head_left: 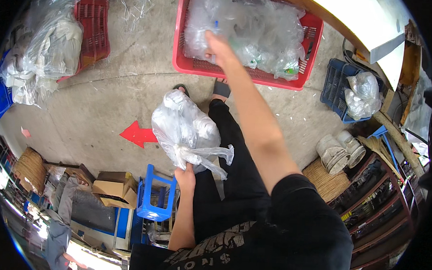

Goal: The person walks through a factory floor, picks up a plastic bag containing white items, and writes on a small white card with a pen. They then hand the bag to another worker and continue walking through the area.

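Observation:
My left hand (186,178) is closed round the gathered, tied neck of a filled translucent plastic bag (180,121), which hangs in front of my legs. Loose ends of the bag trail off to the right of the knot. My right arm stretches forward over a red plastic crate (250,78) full of clear plastic bags (268,36). Over the left part of that pile is my right hand (219,49), its finger and thumb apart, with nothing visible gripped in it. Whether its fingertips touch the plastic is hard to see.
A blue stool (155,209) and a cardboard box (116,188) stand at the left. Another red crate (92,33) with plastic-wrapped goods is at the far left. At the right are a dark blue crate (336,92) and dirty buckets (333,154). A red arrow (138,134) marks the floor.

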